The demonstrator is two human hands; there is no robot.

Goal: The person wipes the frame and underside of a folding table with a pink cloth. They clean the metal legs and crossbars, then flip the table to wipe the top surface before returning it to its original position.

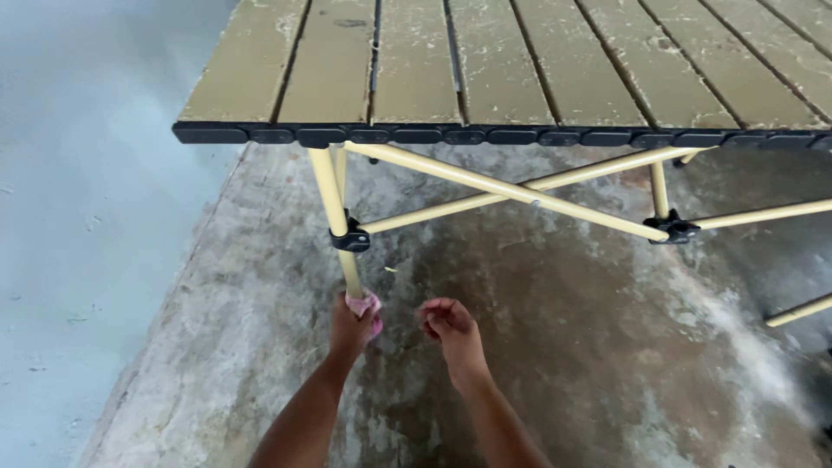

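Pressing a crumpled pink cloth point(365, 309) against the pale yellow leg point(336, 221) of the slatted counter point(485, 65), my left hand point(351, 327) is grasping it; my right hand point(449, 323), at three o'clock, is curling loosely, holding nothing.
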